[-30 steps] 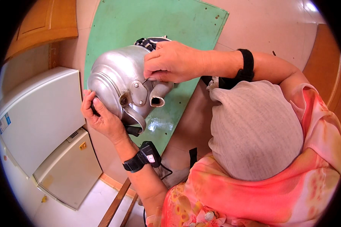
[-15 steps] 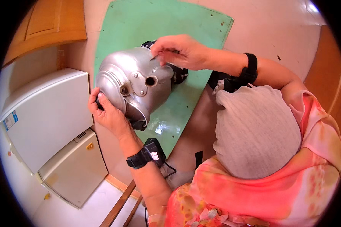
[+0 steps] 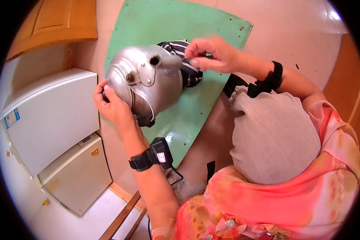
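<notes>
One green tabletop point(image 3: 172, 24) is stretching toward 12 o'clock, and a silver kettle point(image 3: 164, 90) is lying tipped over it between 10 and 11, its lid end facing 9. A striped cloth point(image 3: 195, 77) is bunching beside the kettle on its 2-to-3 o'clock side. The right grip point(image 3: 218, 54) is now hovering out at 1 o'clock, farther from the kettle's wall than a second ago, thumb and forefinger close together; blur is hiding whether they are pinching anything. The left grip point(image 3: 115, 107), at 9 o'clock, is still clamping the black lid knob point(image 3: 105, 96) and seems to be steadying the load. Meanwhile the spout point(image 3: 170, 63) is swinging round: its mouth is shifting from the kettle's 4 o'clock toward its 1 o'clock. For the work, that turning is probably presenting a different stretch of metal to the right grip.
</notes>
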Demonstrator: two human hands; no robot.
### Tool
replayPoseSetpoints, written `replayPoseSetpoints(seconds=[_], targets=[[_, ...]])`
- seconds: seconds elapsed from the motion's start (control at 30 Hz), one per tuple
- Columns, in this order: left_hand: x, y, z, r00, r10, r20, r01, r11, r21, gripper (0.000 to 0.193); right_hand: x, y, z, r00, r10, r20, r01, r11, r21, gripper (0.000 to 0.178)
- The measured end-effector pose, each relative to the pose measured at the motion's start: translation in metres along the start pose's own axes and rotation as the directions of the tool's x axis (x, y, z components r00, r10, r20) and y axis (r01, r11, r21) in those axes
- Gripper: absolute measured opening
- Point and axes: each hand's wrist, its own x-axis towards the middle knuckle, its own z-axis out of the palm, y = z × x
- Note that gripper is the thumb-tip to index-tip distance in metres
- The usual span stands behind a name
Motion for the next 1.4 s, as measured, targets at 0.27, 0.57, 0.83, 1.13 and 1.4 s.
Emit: replayPoseSetpoints(seconds=[0.27,0.57,0.83,1.13,1.4], targets=[[0.012,-0.003,0.011,0.999,-0.008,-0.034,0.012,0.994,0.109,0.018,0.003,0.003,0.017,0.989,0.136,-0.05,-0.134,0.99,0.04,0.016],[-0.012,0.006,0.009,0.998,0.021,-0.067,-0.015,0.996,0.088,0.02,0.009,0.004,0.03,0.992,-0.103,-0.072,0.093,0.987,-0.133,0.014],[-0.041,0.007,0.0,0.984,0.154,-0.089,-0.147,0.986,0.077,0.018,-0.006,-0.002,-0.004,0.899,0.136,0.416,-0.345,0.805,0.482,0.017],[-0.046,0.004,-0.011,0.977,0.213,0.029,-0.213,0.977,-0.004,0.019,0.01,-0.028,-0.04,0.934,0.171,0.314,-0.268,0.917,0.296,0.014],[-0.041,0.011,-0.009,0.973,0.222,0.062,-0.227,0.971,0.08,0.021,0.026,-0.01,-0.007,0.99,-0.011,0.143,0.01,1.0,0.003,0.014]])
